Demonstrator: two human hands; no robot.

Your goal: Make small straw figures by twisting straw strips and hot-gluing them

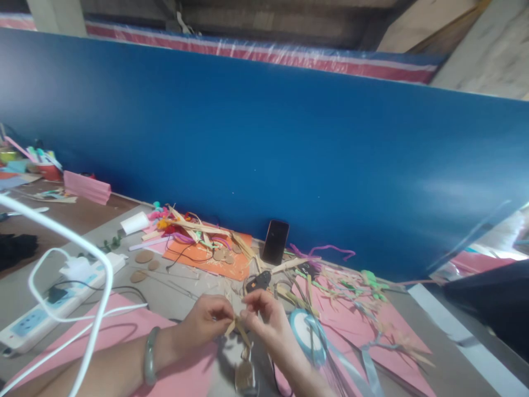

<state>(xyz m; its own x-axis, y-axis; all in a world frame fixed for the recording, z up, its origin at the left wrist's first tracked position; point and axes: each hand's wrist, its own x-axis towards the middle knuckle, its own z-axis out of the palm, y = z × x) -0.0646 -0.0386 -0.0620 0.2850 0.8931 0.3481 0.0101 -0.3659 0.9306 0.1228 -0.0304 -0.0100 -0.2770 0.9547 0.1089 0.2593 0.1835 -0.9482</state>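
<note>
My left hand (209,318), with a pale green bangle at the wrist, pinches one part of a tan, straw-like strip (242,332). From the other side, the thumb and fingers of my right hand (266,318) close on the same strip, near the left fingertips. Loose ends of the strip point downward between the hands. Below them stands a small clear jar (247,375) with something tan in or on it; its details are blurred. Just beyond my fingers lies a black tool with an orange detail (259,281).
A dark phone (275,242) leans against the blue partition (264,138). At left are a white power strip (61,309) and a looping white cable (108,275). Craft scraps cover an orange sheet (206,264). A blue-rimmed roll (308,336) lies by pink sheets (397,320).
</note>
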